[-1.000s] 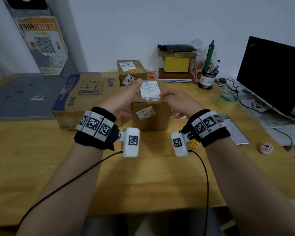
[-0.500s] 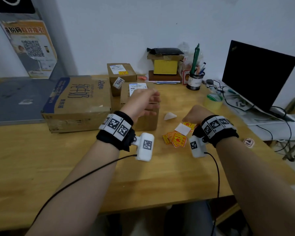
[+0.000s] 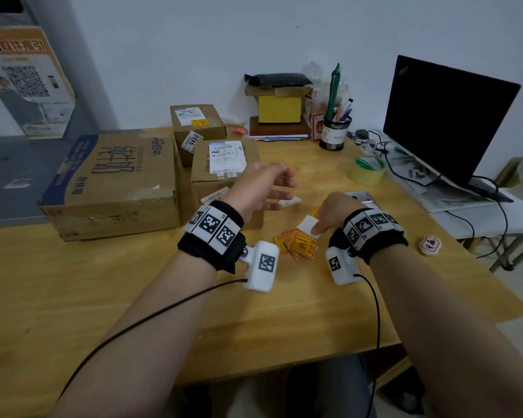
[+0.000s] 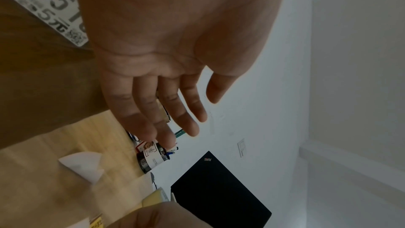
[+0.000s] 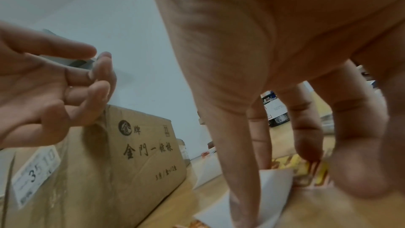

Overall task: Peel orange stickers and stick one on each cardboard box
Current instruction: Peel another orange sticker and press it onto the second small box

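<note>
Three cardboard boxes stand on the desk: a large one (image 3: 112,182), a small back one (image 3: 197,125) bearing an orange sticker (image 3: 198,122), and a middle one (image 3: 224,171) with a white shipping label. A pile of orange stickers (image 3: 296,244) lies right of the middle box. My right hand (image 3: 322,224) reaches down onto the pile and pinches a white-backed sticker (image 3: 306,223), thumb in front and index finger behind it in the right wrist view (image 5: 271,185). My left hand (image 3: 284,184) hovers beside the middle box with fingers spread and nothing in it.
A white paper scrap (image 3: 290,202) lies behind the pile. A tape roll (image 3: 367,170), a pen holder (image 3: 335,134) and an open laptop (image 3: 447,122) stand at the right. A yellow box stack (image 3: 280,107) sits at the back wall. A small round object (image 3: 431,245) lies near the right edge.
Both hands left the top of the middle box. The right hand dropped onto the sticker pile and took the white-backed sticker. The left hand moved right and opened.
</note>
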